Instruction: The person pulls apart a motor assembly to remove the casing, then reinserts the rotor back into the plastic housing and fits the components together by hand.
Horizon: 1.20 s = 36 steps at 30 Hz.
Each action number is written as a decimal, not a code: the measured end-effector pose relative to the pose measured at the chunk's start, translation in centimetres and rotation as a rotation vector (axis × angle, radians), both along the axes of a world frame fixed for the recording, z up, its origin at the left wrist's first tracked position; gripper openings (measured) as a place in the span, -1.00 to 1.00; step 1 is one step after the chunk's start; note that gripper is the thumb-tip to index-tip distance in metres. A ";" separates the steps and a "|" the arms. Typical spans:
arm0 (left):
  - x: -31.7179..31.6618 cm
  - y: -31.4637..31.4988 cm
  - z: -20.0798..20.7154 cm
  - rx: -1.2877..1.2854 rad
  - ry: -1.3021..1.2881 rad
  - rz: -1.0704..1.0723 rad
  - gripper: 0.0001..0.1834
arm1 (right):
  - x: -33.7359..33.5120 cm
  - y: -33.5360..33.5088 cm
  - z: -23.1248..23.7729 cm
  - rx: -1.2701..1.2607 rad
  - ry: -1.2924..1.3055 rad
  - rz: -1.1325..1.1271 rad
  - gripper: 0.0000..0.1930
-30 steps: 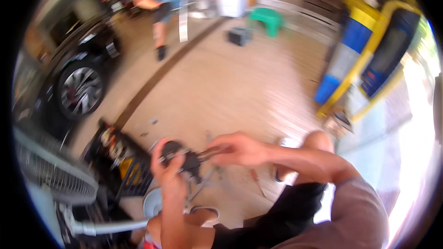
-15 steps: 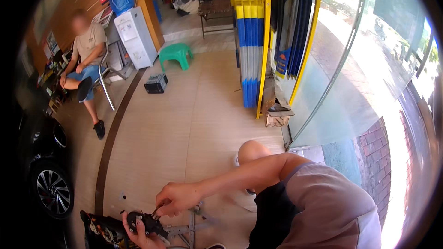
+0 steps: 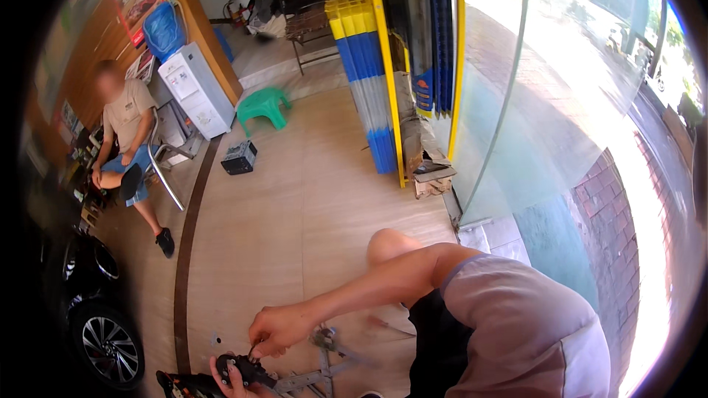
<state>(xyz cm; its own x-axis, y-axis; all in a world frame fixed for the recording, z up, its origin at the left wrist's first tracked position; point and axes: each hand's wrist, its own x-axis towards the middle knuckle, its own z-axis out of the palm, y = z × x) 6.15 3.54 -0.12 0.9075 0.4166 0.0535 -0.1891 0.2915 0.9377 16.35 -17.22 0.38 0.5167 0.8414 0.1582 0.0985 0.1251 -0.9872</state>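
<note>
At the lower left of the picture, my left hand (image 3: 224, 381) is wrapped round a black rounded part (image 3: 246, 370) with small light screw-like spots on its face. My right hand (image 3: 282, 329) comes down over it from the right, its fingers pinched round a small, thin dark tool whose kind is too hidden to make out. The tool's lower end meets the upper edge of the black part. Beneath and beside my hands a grey metal frame with crossed arms (image 3: 324, 368) lies on the floor. A black case with loose pieces (image 3: 190, 386) sits left of my left hand.
A black car's wheel (image 3: 108, 348) stands at the left. Farther off are a seated person (image 3: 131, 121), a white water dispenser (image 3: 198, 92), a green stool (image 3: 263, 108) and a black metal box (image 3: 239, 157). Yellow-framed blue panels (image 3: 391, 74) stand beside a glass door (image 3: 509, 125).
My view has shifted and tilted, so the room appears displaced. My right hand has tipped more steeply over the black part; both hands keep their hold.
</note>
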 end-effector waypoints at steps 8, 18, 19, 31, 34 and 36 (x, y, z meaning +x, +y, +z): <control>-0.4 0.0 0.4 0.016 0.058 0.029 -0.57 | -1.0 -0.2 0.5 -0.010 0.026 -0.064 -0.63; -1.1 -0.3 0.7 -0.013 0.047 -0.017 -0.60 | -0.7 -0.1 0.5 -0.217 0.042 0.003 -0.56; -1.2 -1.0 1.1 -0.010 0.064 0.003 -0.59 | -0.8 -0.3 0.4 -0.214 0.045 0.014 -0.56; -1.3 -1.0 1.3 -0.045 0.012 0.085 -0.40 | 0.1 0.5 -0.1 -0.141 -0.112 0.057 -0.62; -1.5 -0.8 1.2 -0.036 -0.001 0.080 -0.41 | -0.1 0.4 -0.2 -0.102 -0.149 -0.012 -0.61; -1.2 -0.7 0.7 -0.032 -0.002 0.091 -0.43 | -0.7 -0.1 0.0 -0.004 -0.220 -0.112 -0.64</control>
